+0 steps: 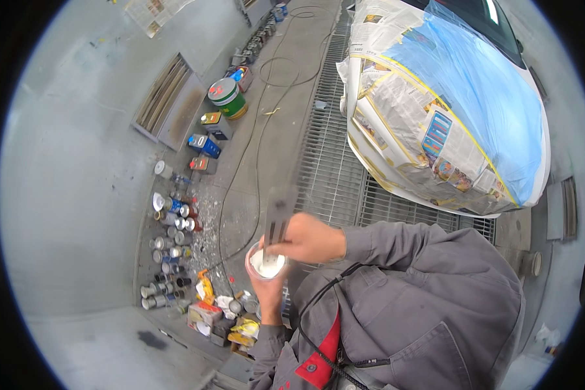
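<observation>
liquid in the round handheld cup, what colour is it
The liquid is white; the head view shows it.

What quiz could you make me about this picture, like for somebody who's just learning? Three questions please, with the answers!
1. Pick one: what colour are the contents of the cup?
A) red
B) white
C) green

2. True or false: the right hand holds the cup.

3. Fill in the blank: the plastic sheet next to the newspaper is light ____.

Key:
1. B, white.
2. False. The left hand holds it; the right hand holds a slotted mixing stick.
3. Blue.
</observation>
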Available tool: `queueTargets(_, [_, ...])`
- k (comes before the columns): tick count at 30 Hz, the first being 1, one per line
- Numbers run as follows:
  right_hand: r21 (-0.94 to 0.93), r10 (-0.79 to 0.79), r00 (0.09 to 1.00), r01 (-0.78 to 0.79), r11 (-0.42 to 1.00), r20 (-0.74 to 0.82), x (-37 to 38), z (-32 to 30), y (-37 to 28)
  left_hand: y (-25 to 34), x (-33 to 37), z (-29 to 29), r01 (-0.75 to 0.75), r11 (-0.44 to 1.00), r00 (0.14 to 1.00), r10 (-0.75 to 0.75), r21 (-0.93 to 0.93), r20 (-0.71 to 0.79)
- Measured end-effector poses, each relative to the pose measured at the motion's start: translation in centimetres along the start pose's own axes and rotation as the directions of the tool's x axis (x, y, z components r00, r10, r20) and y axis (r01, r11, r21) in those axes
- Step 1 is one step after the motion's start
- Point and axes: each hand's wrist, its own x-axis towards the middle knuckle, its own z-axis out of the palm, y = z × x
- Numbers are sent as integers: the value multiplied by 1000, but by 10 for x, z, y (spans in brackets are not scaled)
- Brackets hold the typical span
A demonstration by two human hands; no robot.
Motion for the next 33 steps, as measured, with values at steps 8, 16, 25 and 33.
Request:
queueTargets(8, [-109, -9, 1000, 10, 994, 10, 175, 32, 61, 18, 212, -94, -81, 989, 979, 56, 123, 198])
queueTargets(16, [-318, 117, 989, -140, 938, -92, 291, -5, 82, 41, 392, -108, -295, 945, 833, 180, 144, 524])
queueTargets(25, [-295, 158, 945, -243, 924, -285, 397, -69, 159, 35, 546, -74, -122, 992, 761, 70, 37, 645])
queueTargets(33, [-328, 93, 982, -144, 934, -166, 539, -154, 261, 50, 738, -33, -45, 983, 756, -82, 177, 649])
